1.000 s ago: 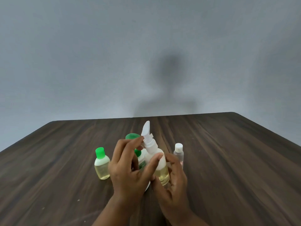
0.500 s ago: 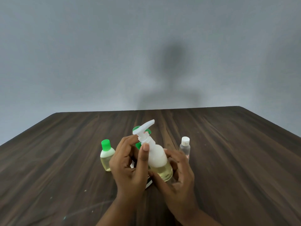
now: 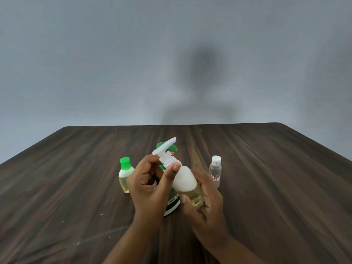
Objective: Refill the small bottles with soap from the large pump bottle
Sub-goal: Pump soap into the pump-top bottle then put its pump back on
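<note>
My right hand (image 3: 204,204) grips the base of a small bottle with a white pump head (image 3: 185,180), tilted to the left above the table, with yellowish soap in its bottom. My left hand (image 3: 150,185) curls its fingers round the white pump collar, thumb against the bottle's shoulder. Behind my hands stands the large pump bottle (image 3: 172,203) with a green pump, mostly hidden. A small green-capped bottle of yellow soap (image 3: 125,175) stands to the left. To the right stands a small clear bottle with a white cap (image 3: 215,171).
All of this is on a dark wooden table (image 3: 276,187) that ends at a grey wall. A few small specks lie on the near left of the tabletop.
The white pump head has turned from pointing up to pointing up and right. The bottle now leans further left, and my left fingers have closed round the collar.
</note>
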